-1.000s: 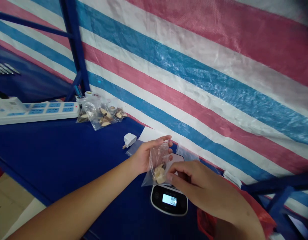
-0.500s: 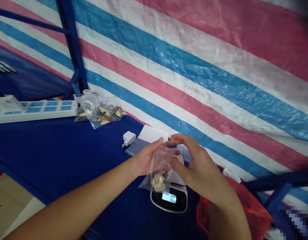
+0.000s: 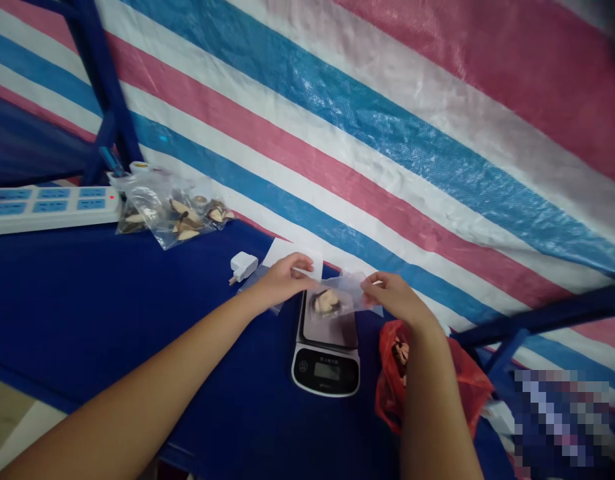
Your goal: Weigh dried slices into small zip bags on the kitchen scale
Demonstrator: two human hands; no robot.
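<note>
A clear zip bag (image 3: pixel 343 293) with pale, dark-edged slices in it lies over the plate of a small kitchen scale (image 3: pixel 328 333). My left hand (image 3: pixel 290 275) is at the bag's left side, thumb stretched toward the plastic and fingers bent apart from it. On the other side, my right hand (image 3: pixel 390 293) pinches the bag's right end between thumb and fingers. The scale's display (image 3: pixel 327 371) looks dark, with no readable figure. Whether the bag rests fully on the plate cannot be made out.
A red plastic bag (image 3: pixel 392 373) with pieces inside stands right of the scale, partly behind my right forearm. Filled clear bags (image 3: pixel 174 210) and a power strip (image 3: pixel 52 208) sit back left. A white plug adapter (image 3: pixel 244 265) lies near white paper (image 3: pixel 287 252). Striped sheeting (image 3: pixel 337 167) hangs behind.
The bag has gone from being held upright above the scale to lying over its plate. My hands have moved apart. The display showed 0.0 and now looks dark. The view has shifted.
</note>
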